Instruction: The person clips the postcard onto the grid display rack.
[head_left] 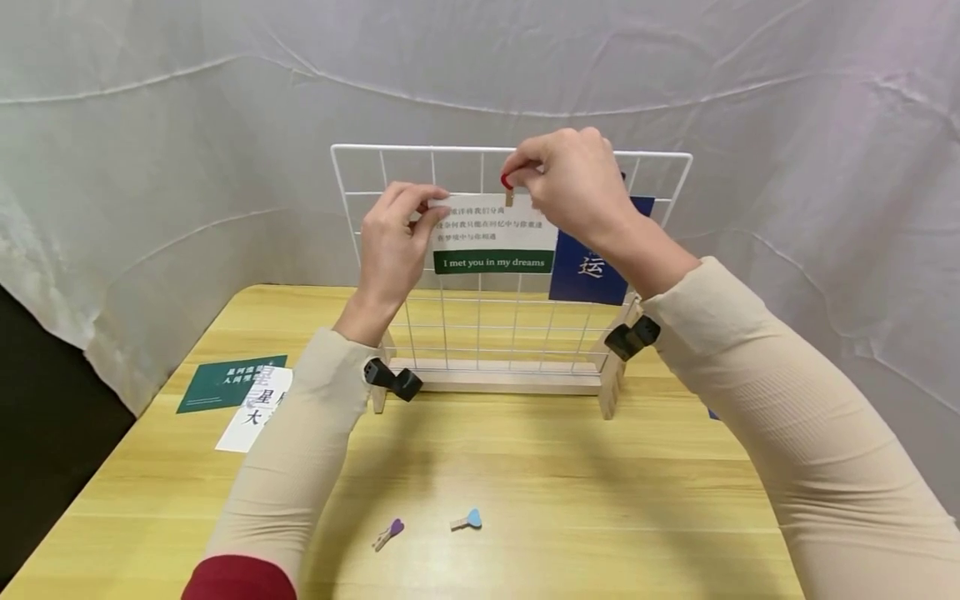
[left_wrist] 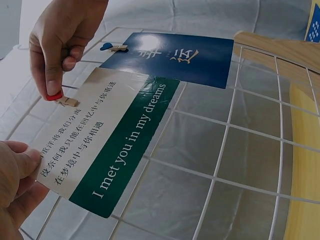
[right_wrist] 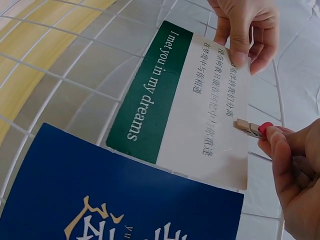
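Observation:
A white and green card reading "I met you in my dreams" lies against a white wire grid. At its upper left corner, my left hand pinches it between thumb and fingers. My right hand pinches a small wooden clothespin with a red end, whose wooden tip sits over the card's top edge. Beside this card a dark blue card hangs on the grid, held by a clothespin with a blue end; my right wrist partly covers it in the head view.
Two loose clothespins, one with a purple heart and one with a blue heart, lie on the wooden table. A green card and a white card overlap at left. The grid stands in a wooden base.

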